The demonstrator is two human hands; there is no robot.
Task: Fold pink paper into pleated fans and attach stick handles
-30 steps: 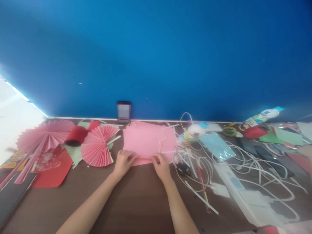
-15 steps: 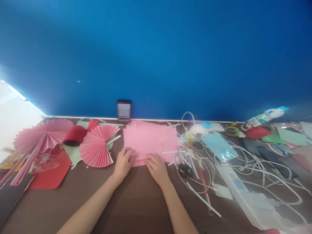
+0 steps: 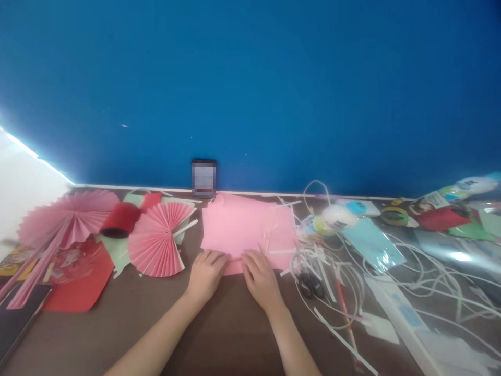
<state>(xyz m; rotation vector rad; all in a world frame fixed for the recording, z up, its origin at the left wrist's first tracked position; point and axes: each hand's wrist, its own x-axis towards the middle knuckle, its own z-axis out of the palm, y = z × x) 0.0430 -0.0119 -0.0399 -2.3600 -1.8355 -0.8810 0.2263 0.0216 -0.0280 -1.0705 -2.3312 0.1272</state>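
Pink paper (image 3: 238, 224) lies flat on the dark table, with a narrow folded strip along its near edge. My left hand (image 3: 206, 275) is closed at the left part of that edge, fingers bent together over the fold. On the right part, my right hand (image 3: 261, 279) grips the same edge, its fingers close together. The thumbs and the paper under the fingers are partly hidden. Left of the paper sits a pleated pink paper fan (image 3: 158, 243), spread in a round shape.
Scissors (image 3: 311, 285), white paper strips and a tangle of white cables (image 3: 442, 277) fill the right side, near a power strip (image 3: 403, 313). A larger pink fan (image 3: 74, 214), a red roll (image 3: 120, 219) and red paper (image 3: 84, 287) lie left. A phone-like device (image 3: 203, 178) leans on the blue wall.
Both hands have shifted slightly nearer to me along the paper's near edge, and the left fingers are more bent. The view has turned a little, moving things on the right further right.
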